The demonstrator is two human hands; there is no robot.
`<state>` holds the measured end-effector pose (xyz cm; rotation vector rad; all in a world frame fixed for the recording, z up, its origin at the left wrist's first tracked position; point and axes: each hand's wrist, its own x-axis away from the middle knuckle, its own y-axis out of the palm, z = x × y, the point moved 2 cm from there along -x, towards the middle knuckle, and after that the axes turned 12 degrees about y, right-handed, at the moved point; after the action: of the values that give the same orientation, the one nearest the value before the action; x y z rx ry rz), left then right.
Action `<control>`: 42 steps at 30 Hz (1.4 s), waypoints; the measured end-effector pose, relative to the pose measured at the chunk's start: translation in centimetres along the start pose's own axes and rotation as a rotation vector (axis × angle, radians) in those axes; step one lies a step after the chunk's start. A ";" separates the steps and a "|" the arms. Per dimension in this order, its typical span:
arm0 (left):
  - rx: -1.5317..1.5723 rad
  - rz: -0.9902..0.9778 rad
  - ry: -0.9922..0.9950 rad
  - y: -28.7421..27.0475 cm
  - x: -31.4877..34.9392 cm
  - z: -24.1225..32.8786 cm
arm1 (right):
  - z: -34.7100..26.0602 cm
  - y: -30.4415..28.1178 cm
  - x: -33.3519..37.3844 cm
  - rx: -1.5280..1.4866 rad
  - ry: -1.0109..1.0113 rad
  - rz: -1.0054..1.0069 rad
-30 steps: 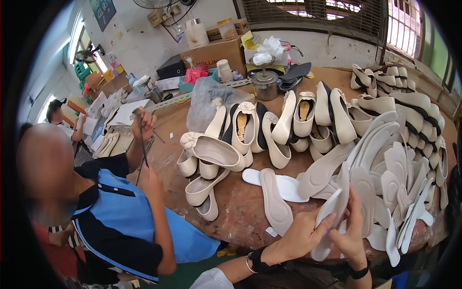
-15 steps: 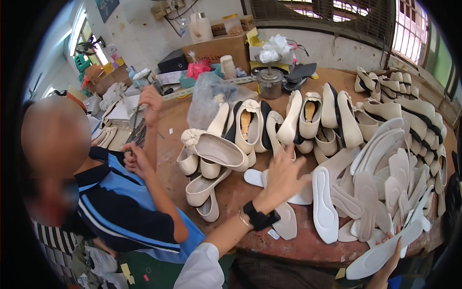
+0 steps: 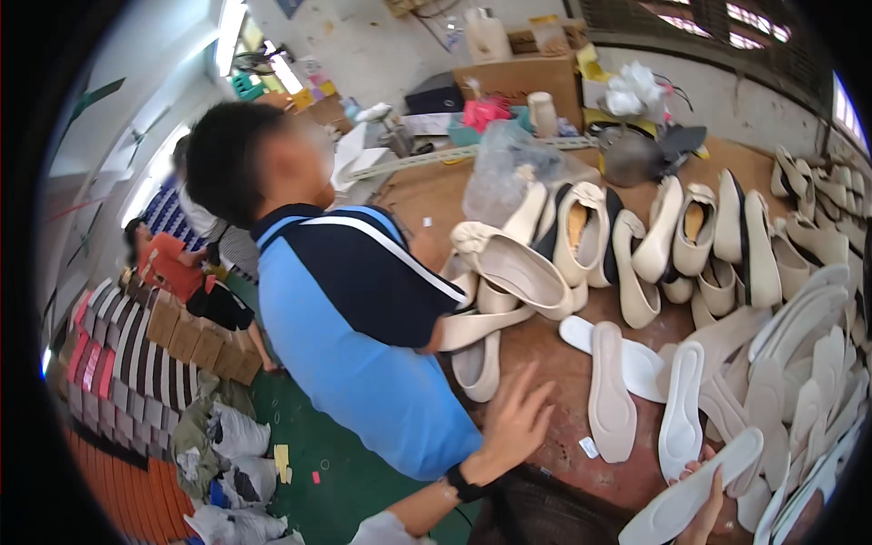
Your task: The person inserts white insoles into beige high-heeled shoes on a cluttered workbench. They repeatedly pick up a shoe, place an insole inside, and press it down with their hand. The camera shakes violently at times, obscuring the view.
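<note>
My left hand (image 3: 520, 420), with a black band on its wrist, hovers near the table's front edge, fingers spread and nothing in them. At the lower right my right hand (image 3: 710, 510) grips a pale insole (image 3: 679, 500), tilted over the table edge. Between the hands lie a beige insole (image 3: 613, 400) and a white insole (image 3: 681, 409); another white insole (image 3: 640, 368) lies partly under the beige one. Many loose insoles (image 3: 808, 381) are heaped on the right. Cream flat shoes (image 3: 518, 272) stand and lean in a cluster beyond my left hand.
A co-worker in a blue and black shirt (image 3: 354, 336) stands close at the left. A clear plastic bag (image 3: 509, 168), a metal pot (image 3: 629, 154) and a cardboard box (image 3: 527, 86) are at the back. More cream shoes (image 3: 827, 186) line the far right. A small white label (image 3: 589, 448) lies near the edge.
The view has swung left. My left hand has drawn back from the shoes toward the front edge. The co-worker has turned and leaned toward the table. My right hand still holds the insole.
</note>
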<state>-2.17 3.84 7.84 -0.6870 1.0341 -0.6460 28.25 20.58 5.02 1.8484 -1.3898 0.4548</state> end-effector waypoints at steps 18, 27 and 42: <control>-0.378 -0.046 0.032 8.7 -18.8 -10.5 | 4.0 5.2 -2.4 0.635 0.153 -0.447; 0.455 0.013 0.013 -6.0 -10.4 2.0 | -5.5 -1.5 1.9 0.265 -0.009 -0.032; 0.483 -0.371 0.211 2.6 5.1 0.8 | 3.2 9.2 1.8 1.461 -1.100 -0.362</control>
<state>0.83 1.78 3.33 -0.3880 0.8980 -1.2648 19.83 15.93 7.51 3.8786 -1.2929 0.2120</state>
